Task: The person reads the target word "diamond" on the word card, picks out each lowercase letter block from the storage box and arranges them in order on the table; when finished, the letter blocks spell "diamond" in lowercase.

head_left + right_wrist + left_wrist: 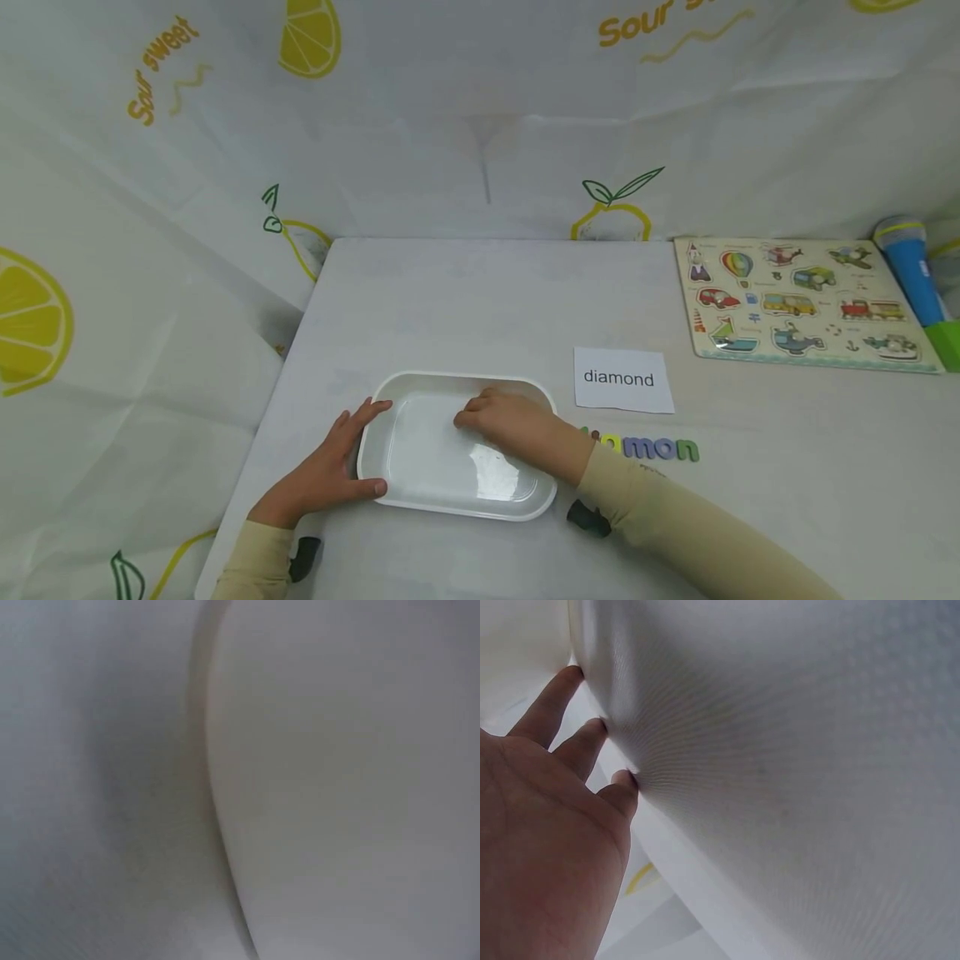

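A white rectangular tray (420, 442) lies on the table in the head view. Spread along its left end, my left hand (326, 467) has fingers and thumb extended, touching the rim. The left wrist view shows that hand's fingertips (592, 724) against a pale surface. My right hand (510, 425) reaches over the tray's right side, fingers bent down inside it; I cannot tell whether they hold anything. Coloured letters (660, 449) stand in a row right of the tray, partly hidden by the right wrist. The right wrist view shows only blurred pale surfaces.
A card (622, 381) printed "diamond" lies above the letters. At the back right are a vehicle picture puzzle board (806, 300), a blue microphone (911, 271) and a green object (943, 343). A lemon-print curtain (450, 167) hangs behind the white table (480, 300).
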{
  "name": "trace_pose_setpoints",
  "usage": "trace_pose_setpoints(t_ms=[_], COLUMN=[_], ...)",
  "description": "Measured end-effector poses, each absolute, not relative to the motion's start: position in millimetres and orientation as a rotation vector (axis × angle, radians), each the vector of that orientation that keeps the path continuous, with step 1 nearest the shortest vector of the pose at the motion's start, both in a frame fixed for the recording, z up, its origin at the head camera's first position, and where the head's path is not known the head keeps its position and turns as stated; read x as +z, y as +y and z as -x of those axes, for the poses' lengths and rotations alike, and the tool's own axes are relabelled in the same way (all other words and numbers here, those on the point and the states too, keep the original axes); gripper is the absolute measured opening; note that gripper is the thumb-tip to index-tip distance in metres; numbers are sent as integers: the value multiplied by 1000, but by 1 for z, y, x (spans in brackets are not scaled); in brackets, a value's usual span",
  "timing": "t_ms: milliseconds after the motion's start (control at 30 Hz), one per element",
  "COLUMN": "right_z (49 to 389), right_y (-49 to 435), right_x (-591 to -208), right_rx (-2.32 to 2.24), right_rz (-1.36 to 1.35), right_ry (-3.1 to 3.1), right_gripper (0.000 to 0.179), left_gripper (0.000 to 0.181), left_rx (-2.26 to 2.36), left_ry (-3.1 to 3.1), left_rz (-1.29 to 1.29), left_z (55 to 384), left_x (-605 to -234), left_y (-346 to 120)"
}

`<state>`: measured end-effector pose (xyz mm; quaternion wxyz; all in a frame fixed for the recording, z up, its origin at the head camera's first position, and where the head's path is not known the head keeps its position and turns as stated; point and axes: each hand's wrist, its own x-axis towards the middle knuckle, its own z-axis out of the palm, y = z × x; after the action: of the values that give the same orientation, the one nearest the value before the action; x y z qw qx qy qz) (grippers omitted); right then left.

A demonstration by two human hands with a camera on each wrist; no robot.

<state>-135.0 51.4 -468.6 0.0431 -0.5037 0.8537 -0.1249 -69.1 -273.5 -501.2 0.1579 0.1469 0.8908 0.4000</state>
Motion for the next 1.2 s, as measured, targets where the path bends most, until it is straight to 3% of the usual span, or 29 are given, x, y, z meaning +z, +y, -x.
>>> trace_pose_setpoints(t_ms=[233,567,767,900,1200], right_z=[126,119,122,121,115], right_y=[54,58,70,96,200], right_x=[-462,-462,-446,-426,-400], right_rx=[-273,-144,-566,-850,-1103], right_rz=[1493,1628,1512,1439,1116], right_ry=[2600,2630,2514,2454,2667], right_gripper=[34,38,32,27,54], left_gripper=[102,100,101,101,102], left_rx=[1156,1154,1146,1166,1160], left_ry=[2548,2540,2542,2535,2541], left_rz=[-458,-409,-413,-422,-459], left_z=[70,68,66,66,69], left_x=[-500,-500,-502,-502,-501], left_y=[-274,-274,-275,-274,-274])
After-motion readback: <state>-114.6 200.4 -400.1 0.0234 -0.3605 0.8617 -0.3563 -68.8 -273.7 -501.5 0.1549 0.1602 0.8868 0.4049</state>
